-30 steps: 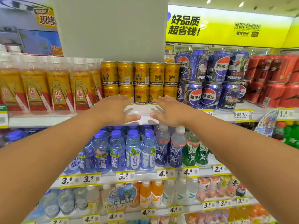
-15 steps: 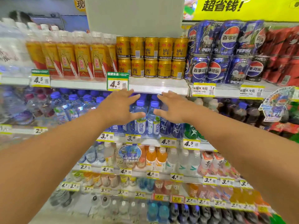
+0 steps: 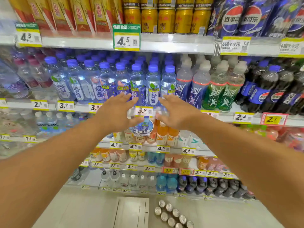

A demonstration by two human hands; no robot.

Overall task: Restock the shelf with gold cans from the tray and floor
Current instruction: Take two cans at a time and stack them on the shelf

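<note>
Gold cans (image 3: 166, 20) stand stacked in two layers on the top shelf (image 3: 177, 43), between tea bottles and Pepsi cans. Several more cans (image 3: 172, 214), seen from above by their silver tops, stand in two rows on the floor. Beside them on the left lies a flat grey tray (image 3: 131, 213), empty. My left hand (image 3: 118, 116) and my right hand (image 3: 176, 112) hang in the air with fingers spread, in front of the blue-capped water bottles two shelves below the gold cans. Neither hand holds anything.
Blue-capped water bottles (image 3: 136, 81) fill the shelf behind my hands. Pepsi cans (image 3: 246, 18) sit right of the gold cans, tea bottles (image 3: 79, 15) left of them. Lower shelves hold juice and water bottles. Pale floor (image 3: 82, 211) lies around the tray.
Both empty hands have dropped from the top shelf's front edge down past the water-bottle shelf. My view has tilted downward, and the floor with the tray and cans has come into sight.
</note>
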